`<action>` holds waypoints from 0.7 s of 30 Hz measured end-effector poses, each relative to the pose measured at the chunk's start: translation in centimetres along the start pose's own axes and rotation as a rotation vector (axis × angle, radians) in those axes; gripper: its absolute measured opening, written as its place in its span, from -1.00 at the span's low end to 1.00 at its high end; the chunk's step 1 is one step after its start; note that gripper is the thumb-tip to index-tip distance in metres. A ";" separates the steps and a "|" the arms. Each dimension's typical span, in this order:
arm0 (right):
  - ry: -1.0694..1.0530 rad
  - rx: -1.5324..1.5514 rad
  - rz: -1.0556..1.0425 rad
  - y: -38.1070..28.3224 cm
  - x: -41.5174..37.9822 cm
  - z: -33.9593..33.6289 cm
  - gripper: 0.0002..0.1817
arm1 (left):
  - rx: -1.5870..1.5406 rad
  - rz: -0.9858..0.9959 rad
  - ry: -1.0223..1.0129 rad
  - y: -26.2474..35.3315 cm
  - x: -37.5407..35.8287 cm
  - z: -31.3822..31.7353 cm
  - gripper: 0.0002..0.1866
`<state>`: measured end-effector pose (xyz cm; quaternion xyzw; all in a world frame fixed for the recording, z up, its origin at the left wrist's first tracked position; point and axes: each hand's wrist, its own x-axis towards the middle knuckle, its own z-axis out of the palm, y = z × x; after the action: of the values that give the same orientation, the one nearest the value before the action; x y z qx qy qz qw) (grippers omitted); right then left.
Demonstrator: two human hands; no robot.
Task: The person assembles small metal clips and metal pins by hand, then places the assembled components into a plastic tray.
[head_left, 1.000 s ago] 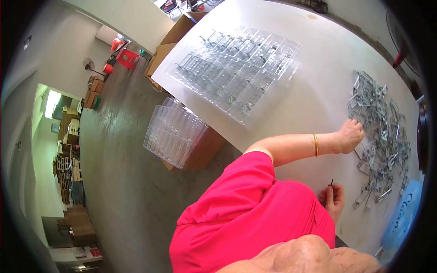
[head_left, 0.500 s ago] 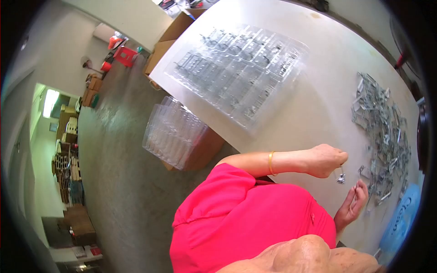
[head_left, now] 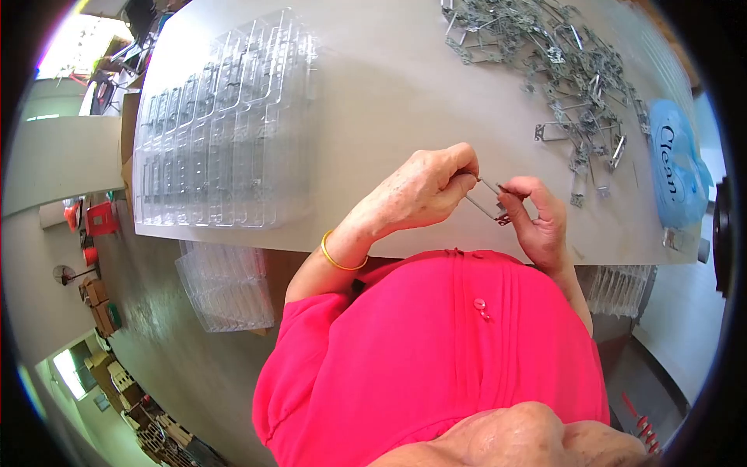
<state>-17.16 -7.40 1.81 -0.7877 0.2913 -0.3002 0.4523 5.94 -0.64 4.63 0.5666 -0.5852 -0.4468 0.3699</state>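
Between my hands is a small metal bracket with thin rods, held just above the table's near edge. My left hand, with a yellow bangle at the wrist, pinches one end of it. At the other end, my right hand grips it between thumb and forefinger. Its fine detail is too small to make out. Beyond my right hand lies a loose pile of similar metal parts, some trailing toward me.
Clear plastic trays holding rows of metal parts cover the left of the white table. More clear trays stand below the table's edge. At the right is a blue plastic package marked "Clean".
My view has swung toward the right, so the table sits squarer before me. My hands have come closer together, and both now hold the bracket that hung near my left hand.
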 end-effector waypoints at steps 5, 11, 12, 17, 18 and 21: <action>-0.062 0.049 0.009 -0.7 0.3 -0.1 -0.85 | 0.033 0.023 -0.014 0.0 0.5 0.0 -0.86; 0.056 0.323 0.221 -0.5 -0.2 0.2 -0.89 | -0.009 -0.031 0.046 -0.8 0.4 -0.5 -0.57; 0.150 0.432 0.314 -0.4 -0.2 0.3 -0.90 | -0.261 -0.083 0.003 -1.5 0.4 -0.5 -0.51; 0.135 0.604 0.385 0.2 0.5 0.6 -0.84 | -0.833 -0.154 -0.153 -2.9 0.4 1.7 -0.49; 0.093 0.637 0.409 0.2 0.5 0.8 -0.83 | -0.833 -0.155 -0.153 -3.1 0.4 2.0 -0.49; 0.093 0.664 0.396 -0.1 0.7 1.1 -0.84 | -0.886 -0.187 -0.160 -3.8 0.4 2.7 -0.51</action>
<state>-15.90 -7.30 1.60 -0.5125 0.3448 -0.3207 0.7180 4.63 -0.61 0.15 0.3679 -0.3109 -0.7278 0.4882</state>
